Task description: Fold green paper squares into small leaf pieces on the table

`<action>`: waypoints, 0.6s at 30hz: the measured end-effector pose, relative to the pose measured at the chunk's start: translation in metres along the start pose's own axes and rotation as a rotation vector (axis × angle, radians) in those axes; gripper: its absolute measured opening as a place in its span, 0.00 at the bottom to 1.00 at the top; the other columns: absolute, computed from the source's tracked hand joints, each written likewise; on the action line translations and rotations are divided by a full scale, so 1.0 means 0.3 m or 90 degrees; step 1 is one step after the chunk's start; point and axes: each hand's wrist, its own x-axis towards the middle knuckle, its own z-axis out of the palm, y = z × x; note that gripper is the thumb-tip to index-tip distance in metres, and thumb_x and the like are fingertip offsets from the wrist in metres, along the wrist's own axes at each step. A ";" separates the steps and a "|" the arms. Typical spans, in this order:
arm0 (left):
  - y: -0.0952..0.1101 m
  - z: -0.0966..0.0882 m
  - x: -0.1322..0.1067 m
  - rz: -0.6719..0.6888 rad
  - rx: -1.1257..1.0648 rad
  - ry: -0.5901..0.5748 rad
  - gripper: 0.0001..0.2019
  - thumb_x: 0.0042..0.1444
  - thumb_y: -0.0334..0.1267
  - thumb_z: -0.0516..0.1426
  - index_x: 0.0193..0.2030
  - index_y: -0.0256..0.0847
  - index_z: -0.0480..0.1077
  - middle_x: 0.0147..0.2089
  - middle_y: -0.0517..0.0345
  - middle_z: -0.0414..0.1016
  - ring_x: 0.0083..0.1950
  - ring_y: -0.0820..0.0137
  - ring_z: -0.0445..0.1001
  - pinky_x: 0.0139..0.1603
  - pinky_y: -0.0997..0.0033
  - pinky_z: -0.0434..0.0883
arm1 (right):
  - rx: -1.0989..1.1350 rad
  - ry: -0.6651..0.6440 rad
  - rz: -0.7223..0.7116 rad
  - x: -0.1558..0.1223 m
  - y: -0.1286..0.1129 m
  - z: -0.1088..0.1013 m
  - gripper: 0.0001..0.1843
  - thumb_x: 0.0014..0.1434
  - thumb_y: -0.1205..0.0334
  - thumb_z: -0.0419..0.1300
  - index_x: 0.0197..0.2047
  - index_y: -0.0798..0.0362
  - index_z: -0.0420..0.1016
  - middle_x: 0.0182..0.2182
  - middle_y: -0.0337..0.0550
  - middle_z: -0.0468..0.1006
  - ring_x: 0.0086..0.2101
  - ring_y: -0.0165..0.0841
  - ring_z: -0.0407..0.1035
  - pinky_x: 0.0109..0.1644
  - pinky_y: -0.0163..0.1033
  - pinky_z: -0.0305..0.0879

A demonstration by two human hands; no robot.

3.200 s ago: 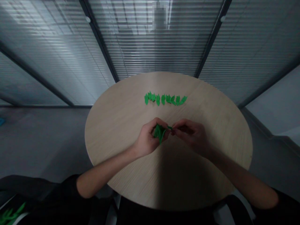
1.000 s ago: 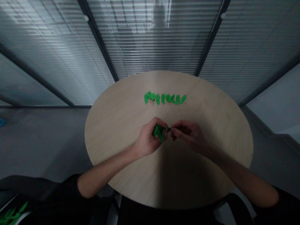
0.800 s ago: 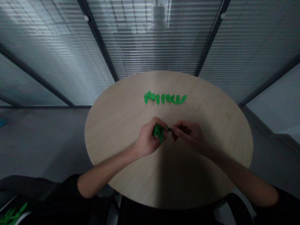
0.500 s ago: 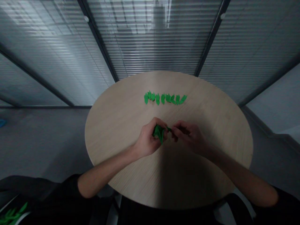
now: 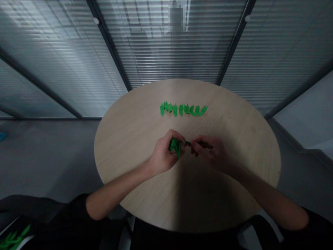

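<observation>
My left hand (image 5: 165, 152) is curled around a bunch of green leaves (image 5: 176, 146) just above the middle of the round wooden table (image 5: 125, 139). My right hand (image 5: 210, 151) sits close beside it, and its fingertips pinch a single green leaf tip that sticks out of the bunch toward the right. Both hands are closed. Farther back on the table lies a row of several green leaves (image 5: 182, 109), set side by side.
Window blinds with dark frames (image 5: 109, 45) rise behind the table. At the bottom left corner some more green leaves (image 5: 13, 238) lie on a pale surface near my dark sleeve. Grey floor surrounds the table.
Hardly anything has moved. My hands stay together at the bunch, with the fingers of my right hand shifting slightly on the leaf. The row of leaves is unchanged.
</observation>
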 end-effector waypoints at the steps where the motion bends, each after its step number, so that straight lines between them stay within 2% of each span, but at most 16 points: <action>1: 0.001 0.000 0.000 0.000 0.000 0.000 0.07 0.62 0.29 0.60 0.42 0.42 0.67 0.38 0.56 0.77 0.33 0.72 0.76 0.32 0.73 0.71 | 0.000 0.000 0.001 0.000 0.000 0.000 0.15 0.69 0.51 0.61 0.36 0.53 0.79 0.26 0.40 0.81 0.26 0.29 0.75 0.30 0.33 0.71; 9: 0.007 -0.003 0.005 0.008 0.016 -0.005 0.06 0.62 0.29 0.59 0.41 0.42 0.66 0.37 0.57 0.76 0.32 0.73 0.74 0.31 0.74 0.70 | -0.003 -0.024 0.009 0.002 0.005 0.002 0.15 0.70 0.51 0.59 0.39 0.53 0.78 0.28 0.40 0.81 0.26 0.29 0.75 0.30 0.33 0.71; 12: 0.008 -0.004 0.006 0.009 0.027 -0.016 0.06 0.61 0.29 0.59 0.42 0.42 0.66 0.36 0.57 0.76 0.31 0.74 0.72 0.30 0.74 0.69 | -0.002 -0.024 0.002 0.004 0.006 0.003 0.13 0.68 0.51 0.62 0.40 0.53 0.79 0.29 0.41 0.81 0.27 0.29 0.74 0.31 0.34 0.71; 18: 0.020 -0.004 0.007 0.010 0.044 -0.033 0.06 0.62 0.31 0.59 0.43 0.42 0.66 0.33 0.59 0.74 0.28 0.75 0.69 0.28 0.76 0.67 | 0.030 -0.012 0.005 0.008 0.004 0.007 0.13 0.66 0.52 0.64 0.36 0.53 0.78 0.25 0.38 0.77 0.25 0.28 0.71 0.29 0.33 0.68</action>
